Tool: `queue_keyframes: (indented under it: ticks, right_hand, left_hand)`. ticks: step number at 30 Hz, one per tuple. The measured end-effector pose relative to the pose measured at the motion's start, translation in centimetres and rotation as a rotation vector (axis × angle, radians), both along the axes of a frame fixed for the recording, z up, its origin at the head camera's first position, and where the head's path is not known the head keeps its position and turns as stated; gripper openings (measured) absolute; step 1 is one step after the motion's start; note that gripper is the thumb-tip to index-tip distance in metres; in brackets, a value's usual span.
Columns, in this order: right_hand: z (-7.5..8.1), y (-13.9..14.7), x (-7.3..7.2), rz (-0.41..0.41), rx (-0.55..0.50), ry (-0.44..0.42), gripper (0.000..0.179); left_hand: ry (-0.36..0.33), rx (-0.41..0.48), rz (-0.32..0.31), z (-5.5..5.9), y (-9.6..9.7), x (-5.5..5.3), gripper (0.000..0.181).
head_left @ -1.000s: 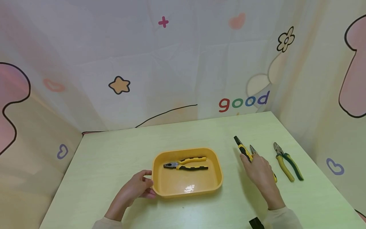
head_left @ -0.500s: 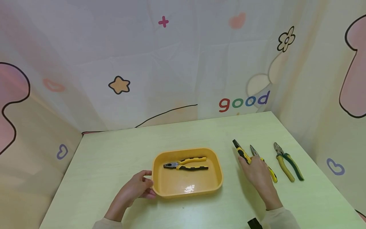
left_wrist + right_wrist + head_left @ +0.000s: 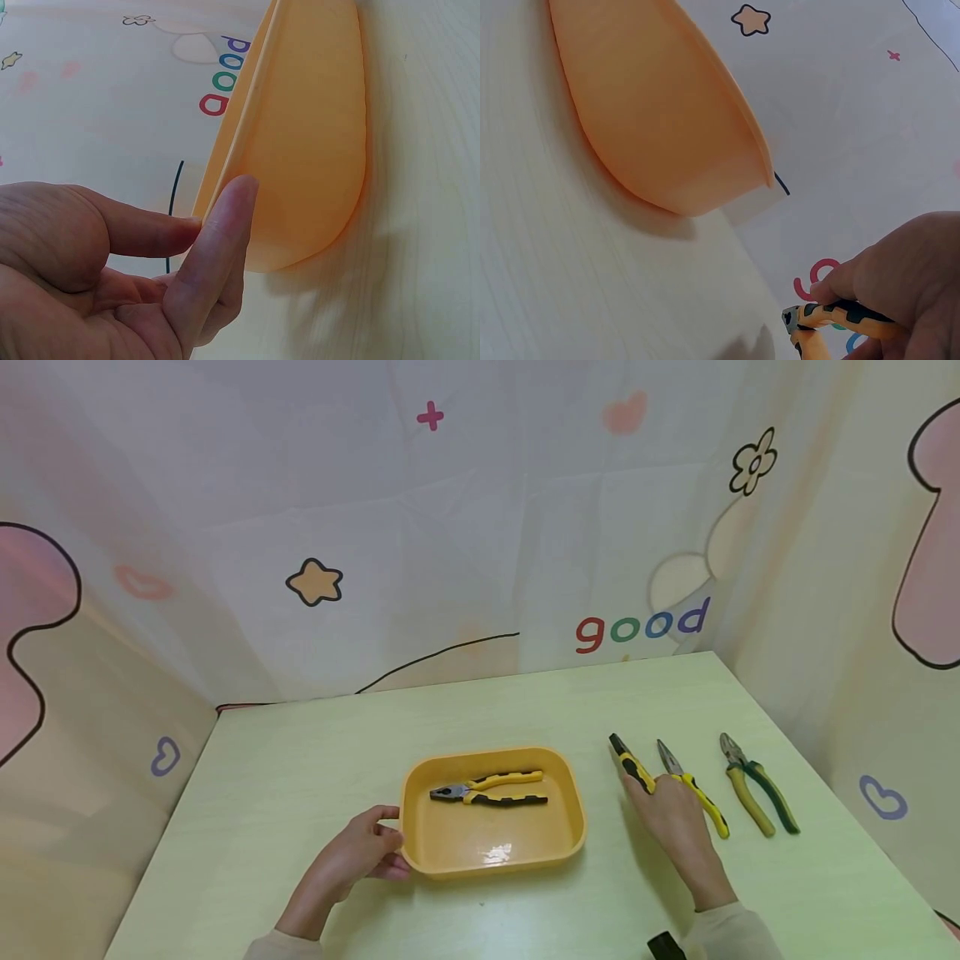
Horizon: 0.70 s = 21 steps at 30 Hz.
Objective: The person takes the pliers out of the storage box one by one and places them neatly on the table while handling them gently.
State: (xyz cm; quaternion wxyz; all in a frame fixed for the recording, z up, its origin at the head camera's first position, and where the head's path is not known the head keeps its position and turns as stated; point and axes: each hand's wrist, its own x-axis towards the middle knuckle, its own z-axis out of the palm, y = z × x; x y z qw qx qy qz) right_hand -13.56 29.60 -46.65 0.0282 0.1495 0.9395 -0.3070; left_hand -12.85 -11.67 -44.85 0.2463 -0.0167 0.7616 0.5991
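"Where are the held pliers [image 3: 633,766]?"

"Pinched by thumb and fingers of the right hand [image 3: 671,817], long axis slanting left toward the far edge of the table [image 3: 315,760]."

"And the tray [image 3: 450,839]?"

"Left of them, its left rim pinched by the left hand [image 3: 358,847]. Needle-nose pliers [image 3: 707,802] lie nearer the table's right edge."

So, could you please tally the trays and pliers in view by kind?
Tray: 1
Pliers: 4 (held pliers, tray pliers, long-nose pliers, green pliers)
Total: 5
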Motion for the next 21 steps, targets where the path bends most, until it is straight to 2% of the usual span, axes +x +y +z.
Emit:
queue_keyframes:
  ticks: [9,21]
  right_hand:
    - [-0.46,-0.07,-0.25,-0.019,-0.017,-0.049,0.049]
    - [-0.76,-0.13,-0.46,-0.006,0.006,-0.059,0.048]
  left_hand:
    - [-0.008,-0.001,0.005,0.22,0.04,0.05,0.05]
    - [-0.009,0.0,0.008,0.52,-0.05,0.17,0.049]
